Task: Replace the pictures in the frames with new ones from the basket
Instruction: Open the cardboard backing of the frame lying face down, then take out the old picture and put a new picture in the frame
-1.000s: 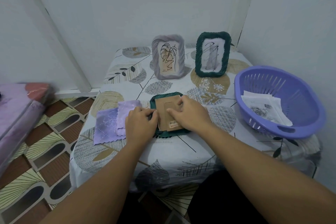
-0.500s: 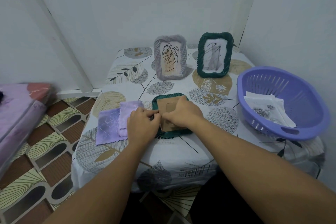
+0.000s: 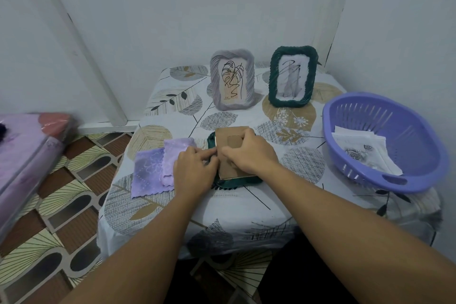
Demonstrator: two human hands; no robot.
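Observation:
A dark green frame (image 3: 223,184) lies face down in the middle of the table, its brown cardboard back (image 3: 230,142) facing up. My right hand (image 3: 246,155) lies over that back with its fingers curled at the left edge. My left hand (image 3: 193,170) meets it there and pinches the same left edge of the back. Two more frames stand at the rear: a grey one (image 3: 232,79) with a leaf drawing and a green one (image 3: 292,76) with a dark scribble. At the right, a purple basket (image 3: 385,140) holds white pictures (image 3: 362,153), one showing roses.
A purple cloth (image 3: 154,168) lies folded just left of my left hand. The small table (image 3: 259,207) wears a leaf-patterned cover and stands in a corner between white walls. A wrapped pink bundle (image 3: 27,155) sits on the patterned floor at the left.
My right hand has slid left across the cardboard back until its fingers meet my left hand at the left edge. The camera view has shifted slightly.

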